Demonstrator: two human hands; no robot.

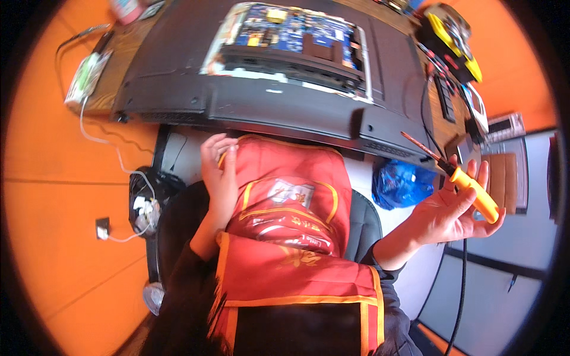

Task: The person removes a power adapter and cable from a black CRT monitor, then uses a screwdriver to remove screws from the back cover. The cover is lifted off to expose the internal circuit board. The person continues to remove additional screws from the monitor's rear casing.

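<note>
In my right hand [442,216] is a soldering iron [478,194] with a yellow handle, a black collar and a coppery tip. My fingers wrap its handle, and the tip points up and left toward a large dark panel [285,113]. A black cord [462,291] hangs below this hand. My left hand [221,163] holds nothing, its fingers stretched out beside my red apron [285,202], just short of the panel's front edge. Blue circuit boards [297,29] lie exposed in an opened section of the panel, slightly blurred.
A yellow and black tool case [454,35] stands at the far right of the wooden table [110,77]. Cables and a black strip [444,98] lie near it. Below the table are a blue plastic bag [402,183] and a black bag [142,204]. A white cable [119,157] hangs at left.
</note>
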